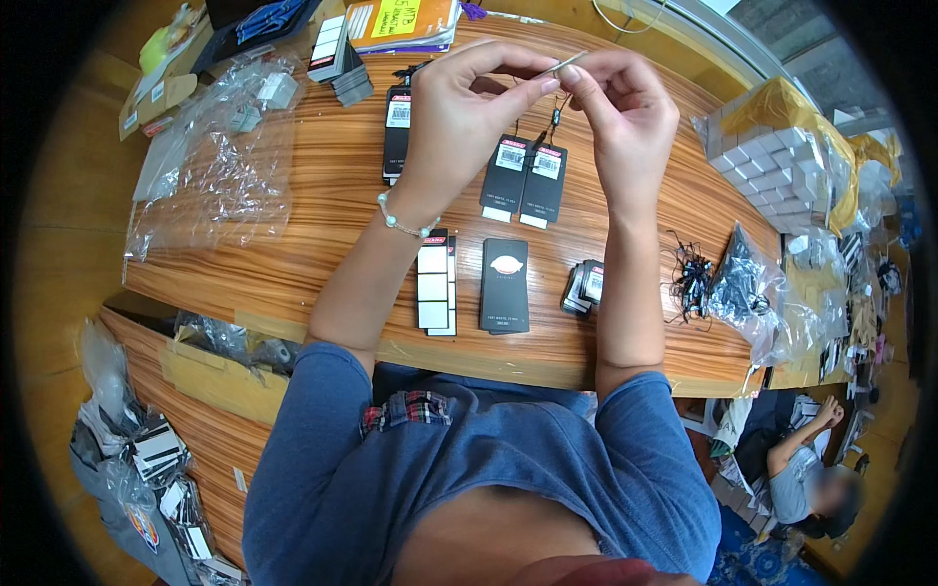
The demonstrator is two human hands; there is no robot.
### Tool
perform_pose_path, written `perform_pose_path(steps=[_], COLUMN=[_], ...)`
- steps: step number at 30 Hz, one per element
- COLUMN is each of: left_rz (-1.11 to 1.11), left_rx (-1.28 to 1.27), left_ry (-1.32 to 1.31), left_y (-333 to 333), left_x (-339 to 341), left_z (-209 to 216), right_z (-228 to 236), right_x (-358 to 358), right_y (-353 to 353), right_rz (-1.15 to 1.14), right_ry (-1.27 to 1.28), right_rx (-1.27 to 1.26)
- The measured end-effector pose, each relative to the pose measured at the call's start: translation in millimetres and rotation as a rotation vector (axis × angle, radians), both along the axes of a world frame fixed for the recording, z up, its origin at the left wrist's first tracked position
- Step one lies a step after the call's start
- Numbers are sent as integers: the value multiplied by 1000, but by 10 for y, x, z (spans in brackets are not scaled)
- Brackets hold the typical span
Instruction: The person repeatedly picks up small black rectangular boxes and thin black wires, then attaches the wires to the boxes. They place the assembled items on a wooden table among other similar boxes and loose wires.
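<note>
My left hand [479,93] and my right hand [625,103] meet fingertip to fingertip above the far part of the table, both closed in a pinch. Between them is a thin pale strip [567,64], seen edge-on, too narrow to tell its kind. Black strings [556,115] hang below the fingers, down to two dark hang tags [542,184] with white barcode labels. Partly behind my left wrist lie more dark hang tags [396,132]. Nearer to me are a sheet of white stickers [433,288], a dark stack of tags [504,283] and a small pile of labels [586,283].
Black strings [694,278] lie in a tangle at right, beside a clear bag [747,283]. Farther right, wrapped white boxes [772,161] stand. Clear plastic [225,166], a tag stack [340,63] and notebooks [401,24] are at left and back. Another person [806,479] sits lower right.
</note>
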State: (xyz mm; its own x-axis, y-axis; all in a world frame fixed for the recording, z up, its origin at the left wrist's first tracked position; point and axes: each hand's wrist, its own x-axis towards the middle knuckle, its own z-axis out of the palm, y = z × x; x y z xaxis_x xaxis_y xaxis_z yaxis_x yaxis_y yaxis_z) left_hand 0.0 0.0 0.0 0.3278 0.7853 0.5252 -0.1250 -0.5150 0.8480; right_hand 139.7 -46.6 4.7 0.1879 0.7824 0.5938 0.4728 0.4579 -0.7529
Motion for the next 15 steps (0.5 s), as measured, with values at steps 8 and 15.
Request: perform_pose_path(steps=[8, 15], left_rz=[392, 226], left_rx=[837, 770], left_ry=[155, 189], left_y=[142, 126], left_x=[-43, -19], left_z=[-56, -89], right_z=[57, -61], right_x=[99, 105], right_y=[-22, 71], right_rz=[380, 147], right_ry=[491, 686], right_rx=[-194, 35])
